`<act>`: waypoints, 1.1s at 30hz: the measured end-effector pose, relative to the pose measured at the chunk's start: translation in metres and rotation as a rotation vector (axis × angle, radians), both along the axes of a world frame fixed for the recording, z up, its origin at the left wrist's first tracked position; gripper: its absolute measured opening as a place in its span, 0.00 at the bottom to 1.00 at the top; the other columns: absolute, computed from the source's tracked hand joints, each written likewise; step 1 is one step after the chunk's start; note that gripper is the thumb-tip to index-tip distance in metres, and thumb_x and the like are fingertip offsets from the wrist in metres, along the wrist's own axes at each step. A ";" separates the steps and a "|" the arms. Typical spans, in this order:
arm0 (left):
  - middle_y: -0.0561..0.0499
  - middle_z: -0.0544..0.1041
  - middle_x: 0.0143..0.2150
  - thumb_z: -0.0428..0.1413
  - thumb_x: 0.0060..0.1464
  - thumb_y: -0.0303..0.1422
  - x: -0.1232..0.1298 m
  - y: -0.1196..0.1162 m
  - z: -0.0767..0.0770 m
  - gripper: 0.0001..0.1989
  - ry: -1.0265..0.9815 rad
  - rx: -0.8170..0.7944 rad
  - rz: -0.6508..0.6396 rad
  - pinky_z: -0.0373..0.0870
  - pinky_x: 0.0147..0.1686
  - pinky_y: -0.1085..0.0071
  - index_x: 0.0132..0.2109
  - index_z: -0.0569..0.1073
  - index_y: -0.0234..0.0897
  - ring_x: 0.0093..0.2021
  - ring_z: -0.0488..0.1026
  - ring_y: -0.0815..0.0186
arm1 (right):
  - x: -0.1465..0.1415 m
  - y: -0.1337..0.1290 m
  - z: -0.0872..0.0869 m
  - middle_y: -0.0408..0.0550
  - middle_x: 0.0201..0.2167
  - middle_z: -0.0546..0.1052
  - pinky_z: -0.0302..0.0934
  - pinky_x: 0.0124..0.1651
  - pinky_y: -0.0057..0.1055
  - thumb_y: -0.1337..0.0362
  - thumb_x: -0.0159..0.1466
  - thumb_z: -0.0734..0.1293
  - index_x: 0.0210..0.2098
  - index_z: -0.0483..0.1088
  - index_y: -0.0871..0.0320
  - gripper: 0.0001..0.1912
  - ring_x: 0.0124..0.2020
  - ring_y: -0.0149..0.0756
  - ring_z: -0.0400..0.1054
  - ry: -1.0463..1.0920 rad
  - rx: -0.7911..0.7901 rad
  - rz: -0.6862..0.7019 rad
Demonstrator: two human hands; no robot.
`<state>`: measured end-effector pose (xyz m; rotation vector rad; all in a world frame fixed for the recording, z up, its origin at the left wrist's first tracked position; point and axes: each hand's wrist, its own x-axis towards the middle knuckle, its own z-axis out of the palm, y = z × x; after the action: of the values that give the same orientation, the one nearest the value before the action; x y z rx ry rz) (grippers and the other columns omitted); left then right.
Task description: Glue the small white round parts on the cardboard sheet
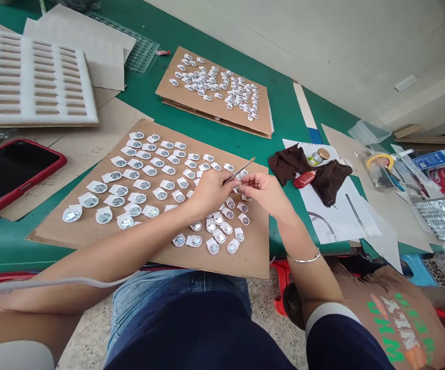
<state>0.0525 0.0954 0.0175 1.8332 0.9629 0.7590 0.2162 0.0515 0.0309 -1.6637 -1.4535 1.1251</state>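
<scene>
Clamping slim tool [240,170]: left hand [211,190]. Right hand [265,192]: grip unclear, near cardboard [259,246] edge; green table [283,231] beyond.

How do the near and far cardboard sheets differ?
The near cardboard sheet lies beneath the left hand and right hand; the far cardboard sheet lies beyond them. White-tabbed silver discs spread out on the near sheet but crowd together on the far sheet. The near sheet looks bigger than the far sheet. Both are brown and carry such discs.
</scene>
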 end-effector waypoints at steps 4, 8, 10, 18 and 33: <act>0.54 0.69 0.21 0.51 0.54 0.33 -0.001 -0.002 0.004 0.10 -0.017 -0.009 -0.006 0.56 0.24 0.75 0.30 0.75 0.33 0.23 0.61 0.72 | 0.005 0.004 0.005 0.44 0.26 0.72 0.61 0.28 0.26 0.59 0.54 0.68 0.35 0.70 0.61 0.12 0.25 0.25 0.64 0.097 -0.077 0.087; 0.54 0.71 0.22 0.52 0.52 0.33 -0.001 -0.002 0.005 0.09 -0.011 0.007 0.029 0.57 0.25 0.74 0.31 0.75 0.33 0.24 0.62 0.71 | 0.001 0.005 0.002 0.44 0.26 0.72 0.58 0.26 0.24 0.59 0.55 0.67 0.34 0.70 0.60 0.11 0.24 0.24 0.62 0.094 -0.030 0.082; 0.53 0.73 0.25 0.53 0.51 0.31 -0.001 -0.002 0.005 0.07 -0.009 0.035 0.040 0.59 0.27 0.74 0.32 0.76 0.34 0.26 0.65 0.71 | -0.001 0.007 -0.002 0.43 0.25 0.71 0.56 0.25 0.24 0.60 0.54 0.68 0.32 0.70 0.61 0.10 0.23 0.23 0.60 0.092 0.003 0.072; 0.53 0.72 0.22 0.55 0.52 0.33 -0.003 0.000 0.029 0.09 0.022 0.126 0.102 0.56 0.23 0.74 0.33 0.77 0.33 0.22 0.62 0.73 | 0.017 0.009 -0.003 0.42 0.25 0.71 0.55 0.25 0.23 0.61 0.52 0.69 0.31 0.70 0.61 0.11 0.23 0.23 0.60 0.157 0.035 0.083; 0.57 0.65 0.20 0.49 0.61 0.34 -0.080 0.014 0.070 0.10 -0.596 -0.417 0.188 0.51 0.18 0.77 0.38 0.73 0.36 0.17 0.50 0.79 | 0.026 0.007 0.001 0.48 0.31 0.76 0.57 0.35 0.34 0.58 0.55 0.67 0.32 0.75 0.56 0.09 0.32 0.36 0.67 -0.644 0.161 -0.022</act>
<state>-0.0275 0.1097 0.0871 1.0721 0.8202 1.0510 0.2421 0.0583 0.0321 -2.0147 -1.8416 0.4439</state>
